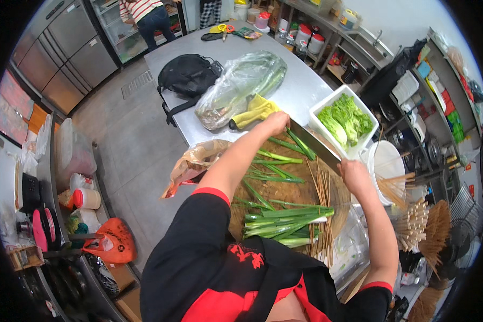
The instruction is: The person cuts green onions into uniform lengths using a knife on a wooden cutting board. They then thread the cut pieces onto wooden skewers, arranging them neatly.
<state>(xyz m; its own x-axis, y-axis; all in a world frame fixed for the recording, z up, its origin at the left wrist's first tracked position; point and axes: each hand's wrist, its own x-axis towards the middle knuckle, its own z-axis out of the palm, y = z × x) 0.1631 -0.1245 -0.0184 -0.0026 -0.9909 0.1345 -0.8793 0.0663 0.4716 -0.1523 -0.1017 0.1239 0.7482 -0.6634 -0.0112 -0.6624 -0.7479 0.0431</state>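
Note:
A wide-bladed kitchen knife [314, 141] slants over the far right part of a round wooden chopping block [275, 191]. My right hand [356, 177] grips its near end, and the handle is hidden inside the fist. At the blade's far end my left hand [277, 122] is curled around the tip; its fingertips are mostly hidden. Cut scallion greens [283, 159] lie just left of the blade. Closer to my body is a bundle of scallions [285, 221], beside several thin bamboo skewers [321, 189].
Right of the block are a white tub of lettuce [372, 124], a white bucket [386, 155] and bundled sticks [412, 225]. Beyond it, the steel table [302, 90] bears yellow gloves [257, 110], a bagged green vegetable [245, 88] and a black backpack [189, 74]. Two people stand farther back.

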